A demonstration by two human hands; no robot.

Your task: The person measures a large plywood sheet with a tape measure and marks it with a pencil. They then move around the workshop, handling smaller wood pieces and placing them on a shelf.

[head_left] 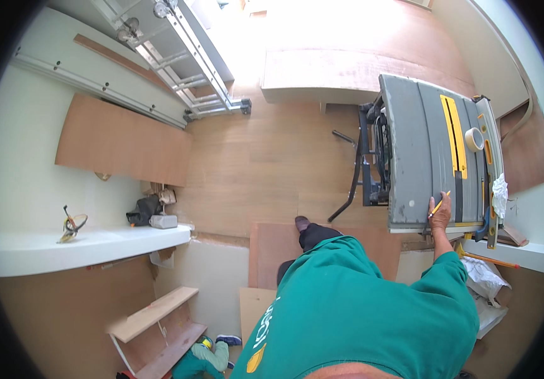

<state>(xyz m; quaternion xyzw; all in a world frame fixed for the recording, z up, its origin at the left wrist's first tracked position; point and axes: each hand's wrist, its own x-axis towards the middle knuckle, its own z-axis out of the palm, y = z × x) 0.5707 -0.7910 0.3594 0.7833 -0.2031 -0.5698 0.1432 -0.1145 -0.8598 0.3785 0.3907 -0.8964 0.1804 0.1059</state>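
While your right hand (440, 215) grips a yellow pencil (437, 208) in its fingers, the pencil slants above the near part of the grey saw bench (414, 145), close to the near edge. Bare grey top opens to your left and runs on toward the far edge. On the right you have less room: past a dark strip just beside your hand, a yellow-ended spirit level (491, 237) and crumpled white paper (500, 192) crowd that edge. Farther up, a tape roll (474, 139) lies right of the yellow insert (454, 136).

Your right hand has its back upward and its fingers curled; the wrist crosses the near edge, and the forearm reaches forward from your green sleeve (445, 284). Your left hand is out of sight, so I cannot tell whether it is open or closed.

Left of the bench, the wooden floor (259, 158) lies open between the black stand (351, 183) and a brown panel (120, 139). A ladder (187, 54) borders it farther off, and a co-worker (196, 366) is low behind you, at the left.
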